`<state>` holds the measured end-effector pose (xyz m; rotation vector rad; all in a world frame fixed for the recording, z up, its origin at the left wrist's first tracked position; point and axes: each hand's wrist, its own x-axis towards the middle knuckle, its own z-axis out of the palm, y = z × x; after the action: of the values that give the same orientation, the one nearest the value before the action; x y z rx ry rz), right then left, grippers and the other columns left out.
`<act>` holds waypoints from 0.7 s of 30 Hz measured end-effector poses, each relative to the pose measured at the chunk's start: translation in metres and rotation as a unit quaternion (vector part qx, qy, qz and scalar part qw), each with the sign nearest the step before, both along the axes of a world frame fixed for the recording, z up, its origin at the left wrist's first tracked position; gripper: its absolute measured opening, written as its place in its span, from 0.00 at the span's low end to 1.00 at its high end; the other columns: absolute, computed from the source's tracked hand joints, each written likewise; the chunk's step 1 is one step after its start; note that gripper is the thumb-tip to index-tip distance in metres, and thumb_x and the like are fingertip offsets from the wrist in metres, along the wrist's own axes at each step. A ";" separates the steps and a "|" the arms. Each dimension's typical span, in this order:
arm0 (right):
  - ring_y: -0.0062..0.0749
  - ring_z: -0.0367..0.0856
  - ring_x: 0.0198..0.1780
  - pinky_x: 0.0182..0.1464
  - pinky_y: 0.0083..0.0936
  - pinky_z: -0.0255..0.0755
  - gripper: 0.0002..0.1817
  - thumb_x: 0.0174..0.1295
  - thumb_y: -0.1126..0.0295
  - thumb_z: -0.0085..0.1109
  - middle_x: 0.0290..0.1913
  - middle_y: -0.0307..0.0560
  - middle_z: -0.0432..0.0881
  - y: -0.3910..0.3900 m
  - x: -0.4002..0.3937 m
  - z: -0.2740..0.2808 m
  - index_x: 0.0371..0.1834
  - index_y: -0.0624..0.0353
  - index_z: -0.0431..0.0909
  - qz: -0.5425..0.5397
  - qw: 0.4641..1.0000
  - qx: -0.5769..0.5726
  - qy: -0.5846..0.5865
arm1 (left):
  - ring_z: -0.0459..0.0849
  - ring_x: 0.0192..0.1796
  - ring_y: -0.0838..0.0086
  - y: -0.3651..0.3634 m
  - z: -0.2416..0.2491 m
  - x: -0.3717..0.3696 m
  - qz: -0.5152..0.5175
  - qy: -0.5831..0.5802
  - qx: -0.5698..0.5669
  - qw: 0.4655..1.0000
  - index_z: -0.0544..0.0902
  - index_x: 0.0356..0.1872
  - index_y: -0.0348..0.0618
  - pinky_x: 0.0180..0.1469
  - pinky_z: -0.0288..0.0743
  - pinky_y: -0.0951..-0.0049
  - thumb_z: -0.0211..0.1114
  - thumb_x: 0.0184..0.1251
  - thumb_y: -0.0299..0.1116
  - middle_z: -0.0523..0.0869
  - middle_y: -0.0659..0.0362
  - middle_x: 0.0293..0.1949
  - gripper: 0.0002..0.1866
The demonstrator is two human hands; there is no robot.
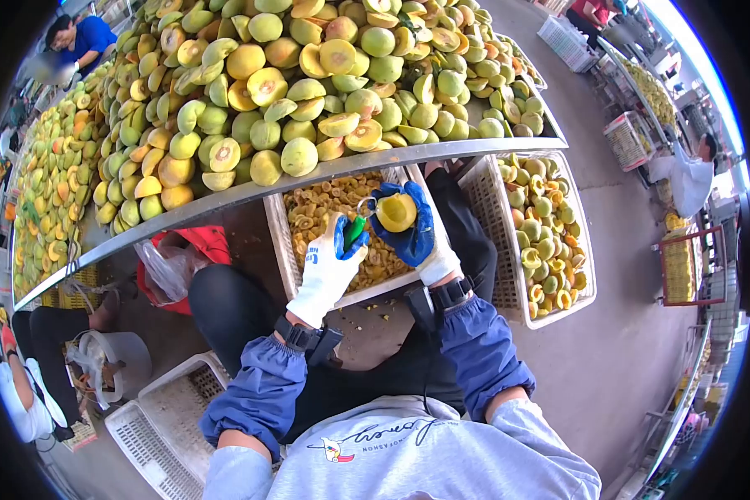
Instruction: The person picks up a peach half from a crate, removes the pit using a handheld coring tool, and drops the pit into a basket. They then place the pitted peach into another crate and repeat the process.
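My left hand, in a white glove with blue-coated fingers, is closed round the green handle of a pitting knife with a curved metal loop at its end. Close beside it, my right hand, gloved the same way, holds a peach half with its yellow cut face toward me. The metal loop is near the left edge of the fruit; whether it touches cannot be made out. Beneath both hands stands a white crate of brownish-yellow pits and scraps.
A metal-edged table heaped with halved peaches spans the front. At my right stands a white crate of peach halves. Low on the left are another white crate, a bucket and a red bag. Other people work around.
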<state>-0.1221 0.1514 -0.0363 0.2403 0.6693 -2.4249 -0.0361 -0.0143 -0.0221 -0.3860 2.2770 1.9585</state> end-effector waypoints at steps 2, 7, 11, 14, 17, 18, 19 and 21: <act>0.39 0.82 0.51 0.56 0.38 0.78 0.24 0.72 0.47 0.50 0.51 0.47 0.82 -0.003 0.003 0.007 0.55 0.56 0.77 -0.020 1.000 -0.014 -0.017 | 0.87 0.38 0.69 0.004 0.002 -0.003 0.010 0.007 0.046 0.999 0.72 0.60 0.38 0.35 0.79 0.71 0.68 0.62 0.30 0.87 0.54 0.42 0.25; 0.43 0.82 0.50 0.54 0.41 0.78 0.22 0.69 0.47 0.54 0.45 0.48 0.82 -0.009 -0.001 -0.003 0.49 0.56 0.78 -0.029 0.999 -0.017 0.020 | 0.84 0.36 0.47 0.021 0.011 -0.003 -0.037 0.130 -0.293 0.947 0.76 0.57 0.39 0.38 0.77 0.53 0.71 0.56 0.36 0.83 0.42 0.31 0.27; 0.42 0.81 0.47 0.51 0.38 0.78 0.22 0.69 0.49 0.56 0.42 0.49 0.82 -0.015 -0.001 -0.005 0.47 0.58 0.78 -0.066 0.996 -0.032 -0.046 | 0.86 0.35 0.51 0.030 0.004 -0.005 -0.077 0.178 -0.329 0.924 0.75 0.58 0.40 0.37 0.79 0.55 0.69 0.57 0.38 0.86 0.47 0.33 0.27; 0.42 0.81 0.45 0.49 0.38 0.78 0.20 0.69 0.50 0.56 0.40 0.47 0.82 -0.016 -0.003 -0.012 0.44 0.58 0.78 -0.079 0.995 -0.033 -0.061 | 0.85 0.33 0.50 0.034 0.013 -0.004 -0.116 0.142 -0.401 0.898 0.73 0.61 0.37 0.35 0.78 0.55 0.65 0.60 0.36 0.85 0.45 0.33 0.28; 0.43 0.81 0.46 0.49 0.36 0.78 0.20 0.70 0.50 0.55 0.41 0.48 0.83 -0.015 -0.002 -0.016 0.43 0.58 0.78 -0.093 0.993 -0.032 -0.068 | 0.85 0.33 0.50 0.032 0.006 -0.006 -0.154 0.157 -0.391 0.894 0.71 0.62 0.34 0.35 0.77 0.53 0.64 0.62 0.35 0.84 0.44 0.32 0.28; 0.43 0.81 0.47 0.49 0.35 0.79 0.21 0.70 0.50 0.54 0.42 0.49 0.83 -0.016 -0.001 -0.016 0.43 0.59 0.79 -0.103 0.992 -0.034 -0.064 | 0.85 0.33 0.50 0.031 0.005 -0.006 -0.155 0.156 -0.392 0.893 0.71 0.62 0.34 0.35 0.77 0.53 0.64 0.62 0.35 0.84 0.44 0.32 0.28; 0.43 0.81 0.47 0.49 0.35 0.79 0.21 0.70 0.50 0.54 0.42 0.49 0.83 -0.016 0.000 -0.018 0.43 0.59 0.79 -0.103 0.992 -0.035 -0.065 | 0.85 0.33 0.49 0.029 0.007 -0.006 -0.170 0.157 -0.364 0.902 0.71 0.62 0.33 0.35 0.76 0.53 0.63 0.62 0.34 0.84 0.43 0.32 0.28; 0.43 0.81 0.47 0.49 0.36 0.79 0.21 0.71 0.49 0.51 0.42 0.48 0.83 -0.017 0.001 -0.022 0.42 0.58 0.78 -0.103 0.994 -0.016 -0.042 | 0.84 0.33 0.49 0.026 0.007 -0.006 -0.184 0.159 -0.336 0.910 0.70 0.63 0.32 0.35 0.76 0.52 0.62 0.63 0.32 0.83 0.42 0.32 0.28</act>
<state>-0.1210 0.1341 -0.0580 0.4148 0.5932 -2.6033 -0.0426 0.0117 -0.0150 0.3296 2.9148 1.0777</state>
